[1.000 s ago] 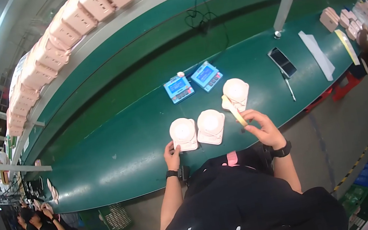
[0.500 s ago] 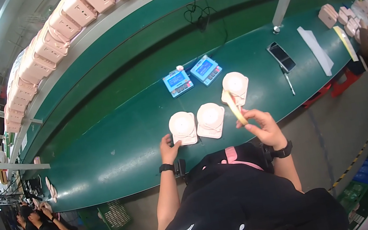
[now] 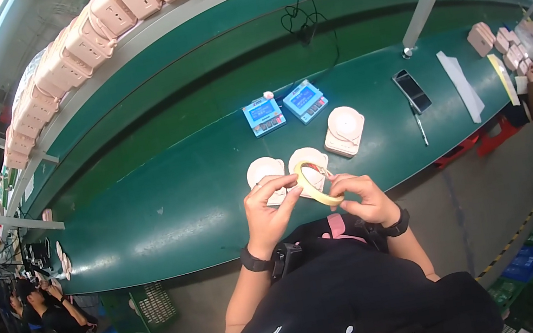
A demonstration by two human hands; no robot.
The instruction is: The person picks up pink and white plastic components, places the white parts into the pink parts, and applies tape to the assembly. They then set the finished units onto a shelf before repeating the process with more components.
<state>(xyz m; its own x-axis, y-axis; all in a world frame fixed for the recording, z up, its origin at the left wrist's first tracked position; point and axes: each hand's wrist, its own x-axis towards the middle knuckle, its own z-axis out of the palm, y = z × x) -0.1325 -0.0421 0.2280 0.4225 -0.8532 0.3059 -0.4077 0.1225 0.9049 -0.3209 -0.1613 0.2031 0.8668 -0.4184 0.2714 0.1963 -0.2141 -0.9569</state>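
Between my two hands I hold a roll of yellow tape (image 3: 315,193) above the green bench. My left hand (image 3: 268,210) pinches its left side with thumb and fingertips. My right hand (image 3: 362,198) is closed on its lower right side. Behind the tape sit two pale pink devices with round white tops: the left device (image 3: 264,170) is partly covered by my left hand, and the middle device (image 3: 303,157) shows partly through the ring. A third pink device (image 3: 345,128) stands apart, farther right, touched by neither hand.
Two blue meters with screens, a left one (image 3: 264,117) and a right one (image 3: 305,100), lie behind the devices. A phone (image 3: 412,91), a pen (image 3: 422,129) and a white sheet (image 3: 461,86) lie to the right. Pink devices (image 3: 89,41) line the shelf above. Co-workers sit at both ends.
My right hand has brought the tape roll left, from the right-hand device to in front of the middle one. My left hand has left the left device and taken hold of the roll.
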